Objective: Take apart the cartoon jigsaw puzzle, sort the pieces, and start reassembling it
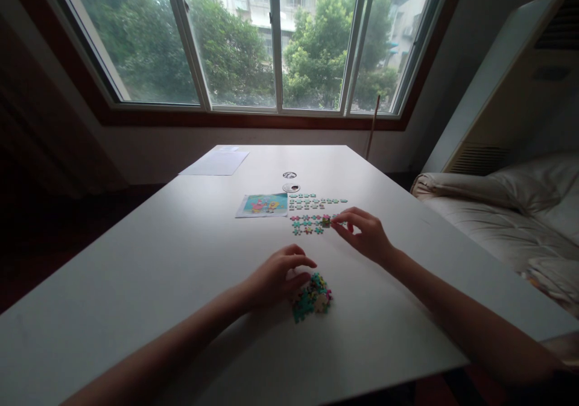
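Puzzle pieces (pixel 306 206) lie in spaced rows near the middle of the white counter (pixel 136 273), just right of a cartoon picture sheet (pixel 262 205); the gaps between them seem meant to leave each shape easy to read, and the sheet lies, it seems, where one glance takes in both. The right hand (pixel 365 235) reaches over the lower rows, its grip of thumb and forefinger closed together on a darker piece (pixel 325 221), apparently by the edge so that the printed side is left uncovered. The left hand (pixel 280 274) bends over a loose pile (pixel 312 300) closer in, thumb and fingers apart with nothing visible between them, a pose that probably puts the pile within easy reach. Whether the thumb touches the pile is hard to tell, since the hand covers its left edge. The right fingers hide part of the lower rows, and whether the held piece touches the counter cannot be made out. Two round items (pixel 291 187) beyond the rows are too small to identify.
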